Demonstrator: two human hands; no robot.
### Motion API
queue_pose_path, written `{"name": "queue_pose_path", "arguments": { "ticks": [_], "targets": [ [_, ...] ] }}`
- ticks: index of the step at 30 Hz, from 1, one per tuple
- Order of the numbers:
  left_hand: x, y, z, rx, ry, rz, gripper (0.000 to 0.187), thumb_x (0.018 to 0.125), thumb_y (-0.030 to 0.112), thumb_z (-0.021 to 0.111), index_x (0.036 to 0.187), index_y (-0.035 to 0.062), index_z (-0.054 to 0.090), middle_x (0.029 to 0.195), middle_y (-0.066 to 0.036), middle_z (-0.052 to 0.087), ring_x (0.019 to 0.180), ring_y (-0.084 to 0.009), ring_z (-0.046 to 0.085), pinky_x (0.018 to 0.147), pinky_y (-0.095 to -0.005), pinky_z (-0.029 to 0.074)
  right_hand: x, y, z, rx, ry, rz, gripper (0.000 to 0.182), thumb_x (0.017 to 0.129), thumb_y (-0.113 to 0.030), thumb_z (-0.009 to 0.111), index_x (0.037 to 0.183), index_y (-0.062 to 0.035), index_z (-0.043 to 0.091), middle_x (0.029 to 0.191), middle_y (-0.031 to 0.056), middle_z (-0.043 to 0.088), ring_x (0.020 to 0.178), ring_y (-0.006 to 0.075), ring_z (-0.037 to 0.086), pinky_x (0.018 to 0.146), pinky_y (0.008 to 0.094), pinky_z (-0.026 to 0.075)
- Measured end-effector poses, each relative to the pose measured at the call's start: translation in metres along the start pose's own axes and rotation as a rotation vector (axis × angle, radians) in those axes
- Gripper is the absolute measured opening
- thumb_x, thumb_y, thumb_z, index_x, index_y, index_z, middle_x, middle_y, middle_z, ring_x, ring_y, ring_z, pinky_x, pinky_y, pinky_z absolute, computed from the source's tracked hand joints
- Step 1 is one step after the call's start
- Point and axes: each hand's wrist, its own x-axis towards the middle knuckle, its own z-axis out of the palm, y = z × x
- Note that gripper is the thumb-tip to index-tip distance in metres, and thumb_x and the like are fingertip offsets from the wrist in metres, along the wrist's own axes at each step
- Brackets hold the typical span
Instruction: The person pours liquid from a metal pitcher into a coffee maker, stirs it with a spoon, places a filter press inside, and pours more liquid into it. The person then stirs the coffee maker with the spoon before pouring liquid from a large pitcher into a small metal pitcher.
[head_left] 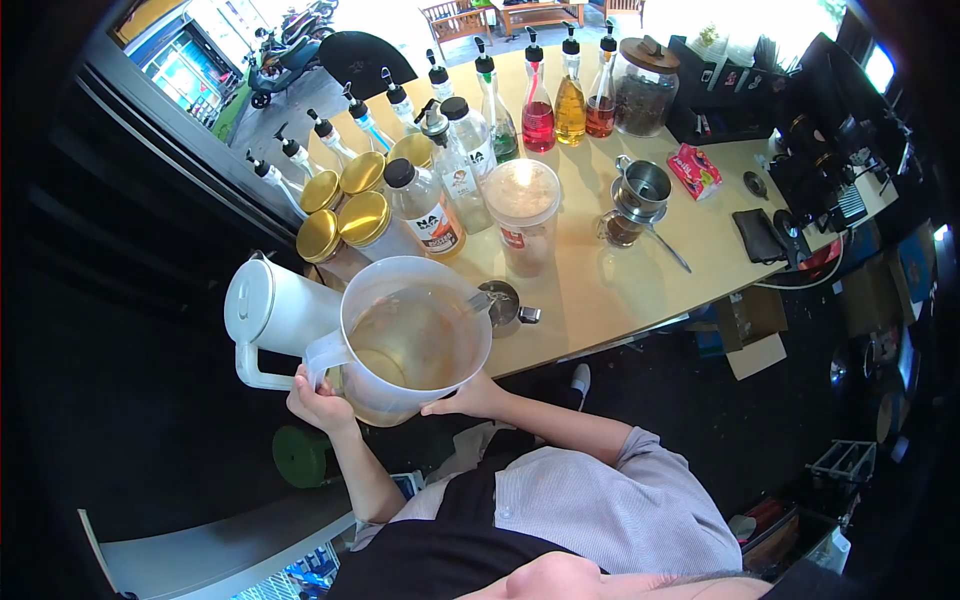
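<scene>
A large translucent pitcher [415,335] with brownish liquid inside is held over the near left edge of the wooden table. My left hand [322,403] is closed round its handle. Against the pitcher's lower right side rests my right hand [468,398], its fingers partly hidden beneath it. A white lidded jug [290,310] stands directly to the left, close to the pitcher. Just right of the pitcher's spout is a small metal cup [503,303]. Behind it stands a clear tub with a lid [523,215], next to an orange-labelled bottle [425,210].
Gold-lidded jars [366,219] and several pump bottles [538,110] line the table's [600,290] left and far sides. A metal drip filter [640,190] sits on a glass cup [622,229] near a pink packet [694,172]. Cardboard boxes [752,315] lie below, at right.
</scene>
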Motion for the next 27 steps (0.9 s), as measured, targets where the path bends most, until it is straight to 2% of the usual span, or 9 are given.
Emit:
{"name": "queue_pose_path", "arguments": {
  "ticks": [13, 16, 27],
  "targets": [
    [-0.001, 0.000, -0.003, -0.027, 0.013, -0.033, 0.048, 0.089, 0.038, 0.040, 0.062, 0.0002, 0.052, 0.048, 0.003, 0.038, 0.043, -0.0041, 0.032, 0.040, -0.0219, 0.017, 0.001, -0.004, 0.004, -0.049, 0.046, -0.107, 0.111, 0.057, -0.030, 0.088, 0.139, 0.0029, 0.022, 0.139, 0.0191, 0.035, 0.131, 0.0286, 0.032, 0.108, 0.0417, 0.026],
    [-0.002, 0.001, -0.001, -0.026, 0.072, -0.059, 0.048, 0.089, 0.038, 0.040, 0.062, 0.0003, 0.052, 0.048, 0.003, 0.038, 0.043, -0.0041, 0.032, 0.040, -0.0220, 0.017, 0.001, -0.006, 0.004, -0.023, 0.035, -0.097, 0.111, 0.056, -0.030, 0.089, 0.139, 0.0027, 0.021, 0.139, 0.0190, 0.034, 0.131, 0.0285, 0.032, 0.108, 0.0416, 0.026],
    [0.001, 0.003, -0.002, -0.013, -0.031, -0.018, 0.047, 0.089, 0.038, 0.037, 0.058, 0.0040, 0.046, 0.047, 0.005, 0.033, 0.043, -0.0042, 0.028, 0.041, -0.0233, 0.015, 0.003, 0.002, 0.001, -0.049, 0.003, -0.047, 0.116, 0.057, -0.031, 0.088, 0.140, 0.0029, 0.015, 0.141, 0.0200, 0.030, 0.133, 0.0296, 0.029, 0.109, 0.0419, 0.024]
  ]
}}
